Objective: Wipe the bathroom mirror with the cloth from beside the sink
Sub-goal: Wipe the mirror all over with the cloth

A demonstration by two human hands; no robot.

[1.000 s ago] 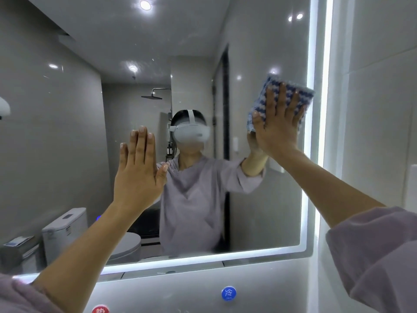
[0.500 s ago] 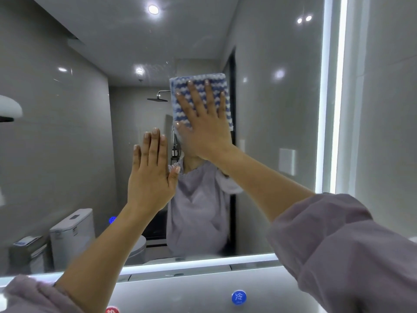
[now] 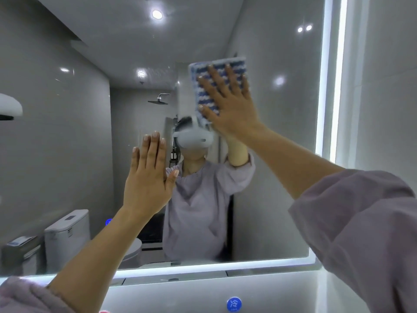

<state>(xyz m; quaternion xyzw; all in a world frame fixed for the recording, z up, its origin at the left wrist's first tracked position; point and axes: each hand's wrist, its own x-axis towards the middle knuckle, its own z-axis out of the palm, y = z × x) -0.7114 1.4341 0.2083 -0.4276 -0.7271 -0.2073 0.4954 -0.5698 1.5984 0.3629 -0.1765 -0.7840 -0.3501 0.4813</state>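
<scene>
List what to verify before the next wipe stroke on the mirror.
1. Cloth flat on the mirror: ok.
2. Right hand spread over the cloth, fingers straight, pressing: ok.
3. Left hand flat at the glass, apart from the cloth: ok.
4. Glass free between the cloth and the lit right edge: ok.
5. Streaks left on the glass: cannot tell.

Glossy glass mirror (image 3: 282,177), nubby blue-white woven cloth (image 3: 204,96), glossy wall tile (image 3: 388,86)

Bathroom, small. Backlit mirror (image 3: 56,154) on grey tiled wall (image 3: 388,86) — reflection shows a toilet (image 3: 65,233), an overhead shower head (image 3: 158,101), ceiling downlights (image 3: 157,14).
</scene>
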